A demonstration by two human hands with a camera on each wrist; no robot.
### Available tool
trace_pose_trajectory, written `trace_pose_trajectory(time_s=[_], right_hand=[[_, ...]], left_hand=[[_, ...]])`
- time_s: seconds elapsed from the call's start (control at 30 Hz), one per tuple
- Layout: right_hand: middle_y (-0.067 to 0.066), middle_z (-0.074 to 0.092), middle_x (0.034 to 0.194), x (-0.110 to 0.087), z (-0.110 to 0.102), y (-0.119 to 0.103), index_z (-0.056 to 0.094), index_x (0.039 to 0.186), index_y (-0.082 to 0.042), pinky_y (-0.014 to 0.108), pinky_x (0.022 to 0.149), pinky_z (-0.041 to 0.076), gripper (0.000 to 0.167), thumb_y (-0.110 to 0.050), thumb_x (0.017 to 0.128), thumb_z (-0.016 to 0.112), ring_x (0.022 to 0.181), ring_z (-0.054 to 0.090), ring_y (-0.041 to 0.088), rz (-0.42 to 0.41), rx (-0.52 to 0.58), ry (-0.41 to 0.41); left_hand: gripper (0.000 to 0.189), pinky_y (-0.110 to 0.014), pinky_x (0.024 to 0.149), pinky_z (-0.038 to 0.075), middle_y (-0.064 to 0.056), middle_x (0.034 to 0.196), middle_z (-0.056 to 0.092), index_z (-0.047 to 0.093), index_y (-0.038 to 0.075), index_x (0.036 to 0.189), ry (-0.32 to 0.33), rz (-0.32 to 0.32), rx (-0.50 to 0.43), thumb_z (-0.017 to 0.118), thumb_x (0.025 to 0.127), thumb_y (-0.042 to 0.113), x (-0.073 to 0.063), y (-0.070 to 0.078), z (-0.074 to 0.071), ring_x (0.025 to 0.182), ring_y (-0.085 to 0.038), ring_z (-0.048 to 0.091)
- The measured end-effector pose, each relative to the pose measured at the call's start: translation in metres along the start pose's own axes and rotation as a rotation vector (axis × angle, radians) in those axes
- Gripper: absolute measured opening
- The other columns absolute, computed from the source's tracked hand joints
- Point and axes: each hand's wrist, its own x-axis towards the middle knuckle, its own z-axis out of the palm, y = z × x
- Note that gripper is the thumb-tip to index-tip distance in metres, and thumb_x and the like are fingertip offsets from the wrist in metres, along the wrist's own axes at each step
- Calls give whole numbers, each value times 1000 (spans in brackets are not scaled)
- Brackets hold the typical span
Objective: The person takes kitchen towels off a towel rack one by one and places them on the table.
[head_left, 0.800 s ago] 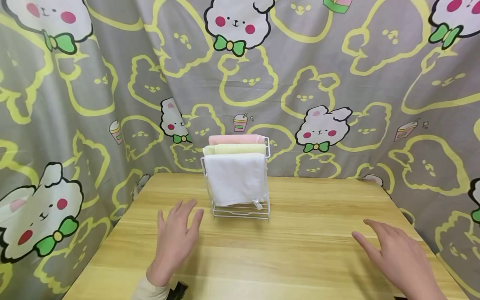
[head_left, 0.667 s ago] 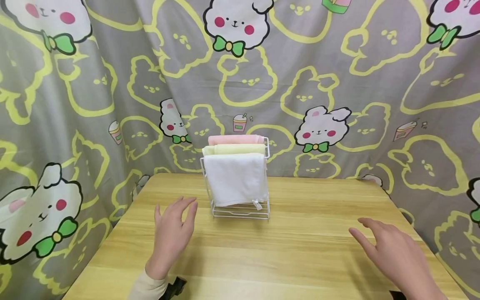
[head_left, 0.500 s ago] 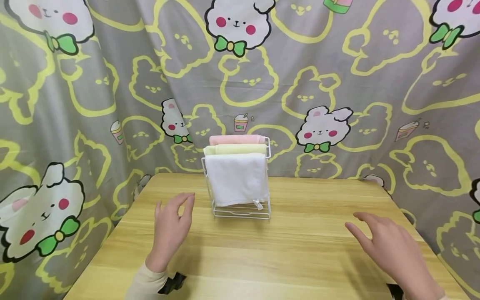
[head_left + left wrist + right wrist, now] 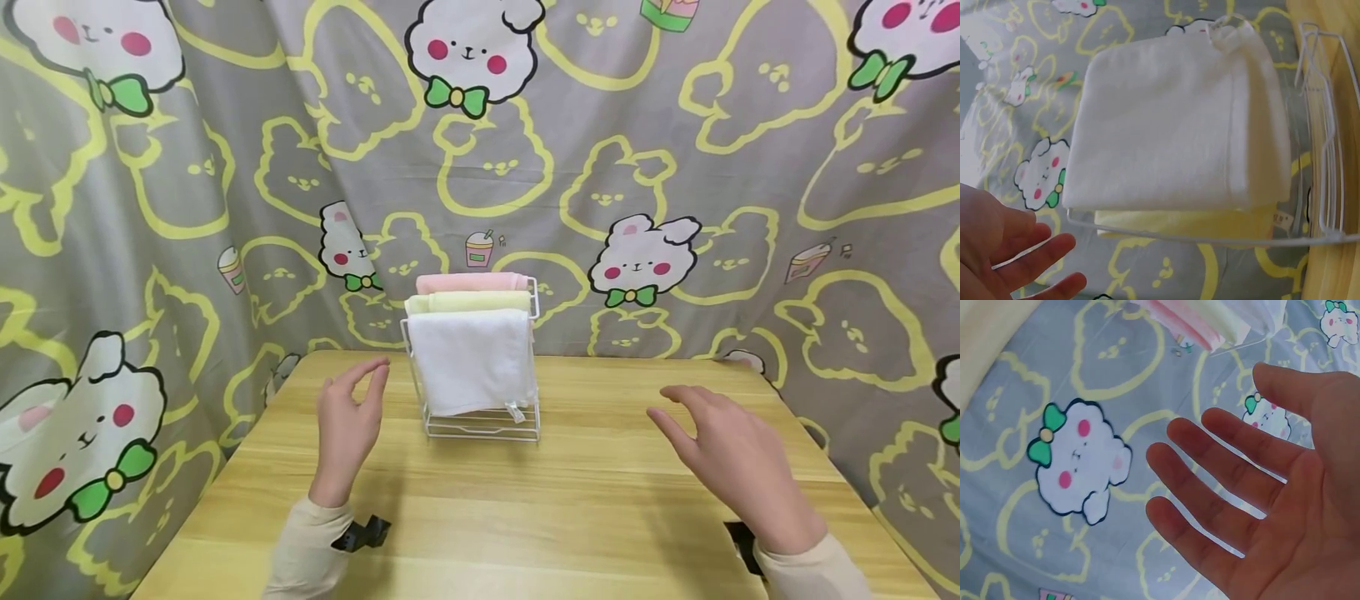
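Note:
A white wire rack (image 4: 483, 433) stands on the table with three small towels draped over its bars. The white towel (image 4: 472, 362) hangs in front with a small tag at its lower corner, the yellow towel (image 4: 480, 301) behind it, the pink towel (image 4: 472, 282) at the back. Just left of the rack, my left hand (image 4: 348, 425) is raised, holding nothing, apart from the towels. My right hand (image 4: 731, 458) hovers well to the right of the rack, fingers spread. The right wrist view shows its palm (image 4: 1285, 531) bare; the left wrist view shows loose fingers (image 4: 1041, 259) near the white towel.
A wooden table (image 4: 585, 517) lies under both hands. Behind and at both sides hangs a grey curtain (image 4: 525, 200) with cartoon bears and rabbits. A black strap piece (image 4: 362, 533) sits at the left wrist and another (image 4: 742, 546) at the right.
Both hands have moved forward over the table. The right hand has also come left, toward the rack. The left thumb and index finger have drawn closer together. Rack and towels stay put.

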Motion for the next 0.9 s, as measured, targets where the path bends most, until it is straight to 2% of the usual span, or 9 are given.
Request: trace_pose_trajectory(time_s=[0.13,0.3,0.43,0.5,0.63,0.9], right_hand=[[15,75,111,11,1,-11,73,116,-8,57,63,58,34,-34,94,74,89,72,37,-33,23,56],[13,75,111,26,4,-27,71,121,-8,56,69,59,37,-31,92,76,94,72,35,-83,60,120],[12,75,110,41,8,-39,68,125,-7,55,66,58,40,-30,93,76,89,72,33,-117,91,141],[12,75,111,48,10,-44,68,126,-7,54,67,59,42,-31,93,76,90,72,33,-132,101,140],[13,74,116,60,15,-53,65,131,-5,56,77,60,49,-35,94,76,100,71,34,-158,123,115],[16,70,127,88,24,-77,63,135,-6,57,94,56,54,-38,94,76,114,66,36,-185,182,70]], left_hand=[[23,-55,111,43,-19,116,74,74,0,116,32,-53,-96,68,100,16,5,3,8,121,-35,63],[25,-52,110,44,-18,115,73,73,-1,116,75,-90,-162,68,100,18,9,3,16,120,-33,62],[26,-55,111,43,-20,116,73,72,-2,117,80,-122,-212,67,101,17,12,0,20,120,-33,62],[28,-55,113,42,-21,120,72,71,-2,120,59,-158,-246,67,101,18,13,-4,22,121,-32,62],[31,-51,113,45,-21,125,70,70,-1,124,18,-224,-307,68,101,20,15,-10,26,121,-29,62],[30,-50,111,49,-20,129,68,68,-1,127,17,-257,-355,65,102,15,22,-21,35,127,-32,61]])
